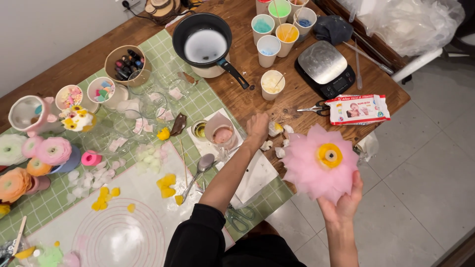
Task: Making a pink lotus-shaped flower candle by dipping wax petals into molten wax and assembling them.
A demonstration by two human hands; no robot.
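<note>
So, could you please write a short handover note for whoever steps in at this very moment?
Right hand: holds the pink wax flower with a yellow centre up, off the table edge.
Left hand: reaches to the white wax pieces on the wooden table, beside a pink cup.
Done: the flower looks fully petalled.
Left: loose petals and wax pieces still lie about.

Wooden table [257, 99], brown, grain visible, runs diagonally across the view. Green grid-pattern mat [198, 106] covers its left part; a translucent baking mat [123, 232] with printed circles lies on that. Floor [435, 163]: large pale grey tiles, right side. White wall [44, 34] at upper left. Lighting even, indoor.
</note>
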